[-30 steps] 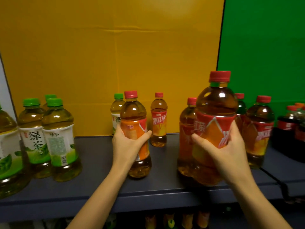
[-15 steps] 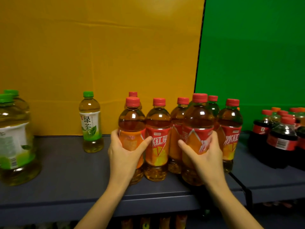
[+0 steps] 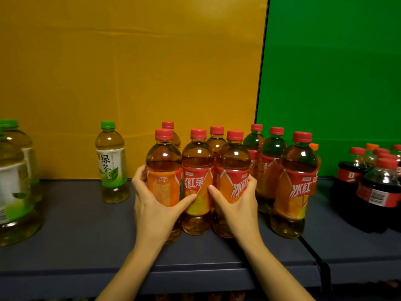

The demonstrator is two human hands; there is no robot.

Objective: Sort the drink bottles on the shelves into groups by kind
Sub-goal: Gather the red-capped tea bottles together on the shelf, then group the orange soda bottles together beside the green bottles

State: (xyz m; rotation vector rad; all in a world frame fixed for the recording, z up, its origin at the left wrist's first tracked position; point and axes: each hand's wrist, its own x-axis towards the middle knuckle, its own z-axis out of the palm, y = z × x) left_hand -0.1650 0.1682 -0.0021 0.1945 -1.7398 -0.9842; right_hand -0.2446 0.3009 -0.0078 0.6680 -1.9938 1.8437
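Several red-capped iced tea bottles stand bunched in the middle of the grey shelf. My left hand grips the leftmost iced tea bottle around its orange label. My right hand grips another iced tea bottle; one more iced tea bottle stands between the two, touching both. A lone green tea bottle with a green cap stands apart to the left, near the back wall. Larger green tea bottles sit at the far left edge.
Dark cola bottles with red caps crowd the right shelf section, past a seam in the shelf. An orange-capped bottle peeks out behind the iced teas. Yellow and green boards form the back wall. More bottles show faintly on the shelf below.
My right hand lowered its lifted bottle onto the shelf. Both hands have pushed their bottles together against the middle one, closing the group. The view shifted right.
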